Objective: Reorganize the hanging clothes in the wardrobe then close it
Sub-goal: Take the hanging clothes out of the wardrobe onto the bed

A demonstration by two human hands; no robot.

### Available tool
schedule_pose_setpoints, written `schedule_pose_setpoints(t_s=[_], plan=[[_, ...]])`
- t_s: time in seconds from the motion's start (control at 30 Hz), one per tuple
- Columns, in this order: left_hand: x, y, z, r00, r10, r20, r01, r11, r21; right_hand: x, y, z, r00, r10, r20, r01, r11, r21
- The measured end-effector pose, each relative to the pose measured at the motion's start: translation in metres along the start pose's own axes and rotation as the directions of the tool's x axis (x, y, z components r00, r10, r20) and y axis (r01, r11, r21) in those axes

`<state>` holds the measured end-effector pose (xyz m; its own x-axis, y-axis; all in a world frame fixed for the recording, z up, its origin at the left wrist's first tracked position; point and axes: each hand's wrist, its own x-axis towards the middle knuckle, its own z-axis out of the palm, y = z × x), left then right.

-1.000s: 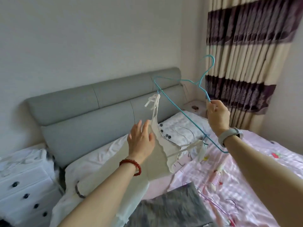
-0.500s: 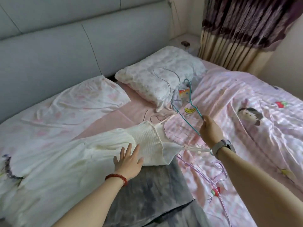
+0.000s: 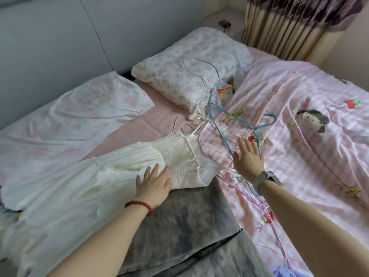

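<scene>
Right now, from the head camera, I see both hands low over a bed. My left hand (image 3: pixel 153 183) lies flat with its fingers straight and slightly spread, pressing on the white dress (image 3: pixel 111 170) just at the lower edge of its ribbed knit bodice. The dress is laid across the bed, skirt trailing toward the left edge of the view, thin straps reaching up toward the pillows. A red bead bracelet (image 3: pixel 139 205) sits on that wrist.

My right hand (image 3: pixel 248 158) is opened wide, fingers straight, holding nothing; it sits over the pink checked duvet (image 3: pixel 311 176), and I cannot tell whether it touches the cover. Its fingertips are at the lower wire of the teal hanger (image 3: pixel 235 124), which lies flat on the duvet just beside the dress's straps, hook pointing right. A grey watch (image 3: pixel 266 178) is on that wrist.

Below the dress a grey garment (image 3: pixel 179 232) is spread on the bed, the dress's bodice overlapping its top edge. A pink wire hanger (image 3: pixel 265 211) lies on the duvet beneath my right forearm. Two pillows rest against the grey padded headboard (image 3: pixel 60 41): a floral pillow (image 3: pixel 191 60) and a flatter pale pillow (image 3: pixel 79 104). A striped curtain (image 3: pixel 295 23) hangs at the upper right.
</scene>
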<state>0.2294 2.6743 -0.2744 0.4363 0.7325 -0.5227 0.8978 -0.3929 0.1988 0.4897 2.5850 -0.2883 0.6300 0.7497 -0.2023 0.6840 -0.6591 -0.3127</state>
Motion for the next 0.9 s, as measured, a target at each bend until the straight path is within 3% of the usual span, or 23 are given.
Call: schedule_pose_setpoints(t_s=[0.2,0.37,0.53,0.73,0.9], plan=[[-0.076,-0.042,-0.036,0.941,-0.063,-0.332,0.067,0.998,0.0,-0.079,-0.074,-0.012,0.977,-0.209,-0.028,0.21,0.976,0.052],[-0.184,-0.096,-0.024,0.903,-0.185,-0.388,0.182,0.982,-0.046,-0.176,-0.137,-0.005,0.915,-0.403,0.033,0.397,0.911,0.109],[-0.321,-0.142,0.029,0.841,-0.38,-0.384,0.346,0.925,-0.156,-0.313,-0.185,0.017,0.741,-0.637,0.213,0.62,0.771,0.145],[-0.5,-0.15,0.133,0.759,-0.488,-0.432,0.409,0.873,-0.266,-0.496,-0.199,0.048,0.56,-0.746,0.361,0.735,0.648,0.2],[-0.66,-0.143,0.24,0.619,-0.682,-0.39,0.502,0.725,-0.471,-0.651,-0.187,0.073,0.238,-0.847,0.475,0.884,0.391,0.255]])
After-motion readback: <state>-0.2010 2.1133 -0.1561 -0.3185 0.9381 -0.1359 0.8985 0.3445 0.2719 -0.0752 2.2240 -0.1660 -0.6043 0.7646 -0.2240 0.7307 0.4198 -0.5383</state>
